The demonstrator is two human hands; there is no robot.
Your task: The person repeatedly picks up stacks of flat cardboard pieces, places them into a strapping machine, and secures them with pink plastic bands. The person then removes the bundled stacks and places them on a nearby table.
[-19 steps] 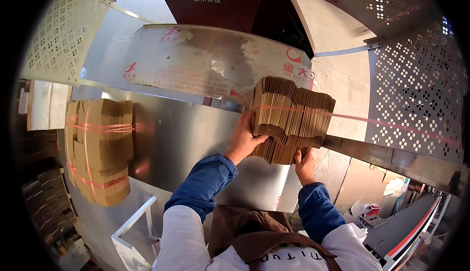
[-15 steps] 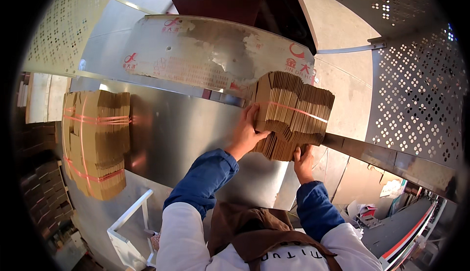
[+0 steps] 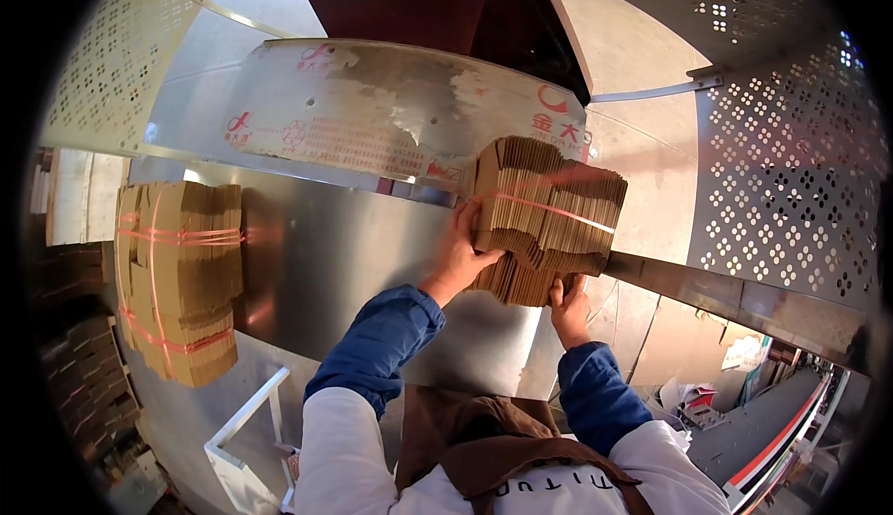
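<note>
Cardboard stack [image 3: 549, 208] at desk's [image 3: 344, 273] right end. Left fingers [image 3: 465, 220] part-spread, gripping its desk-side corner; right fingers [image 3: 558, 294] slightly parted at near edge, hold unclear. I judge it stiff, weighty: squeeze both ends.

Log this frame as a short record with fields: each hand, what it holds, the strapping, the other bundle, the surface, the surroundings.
Left hand: grips the cardboard bundle at its left side
Right hand: at that bundle's near edge
Strapping: pink strap across it
Other bundle: at left, pink-strapped, untouched
Surface: shiny metal worktop
Beyond: dark red housing
Far right: perforated metal panel
</note>
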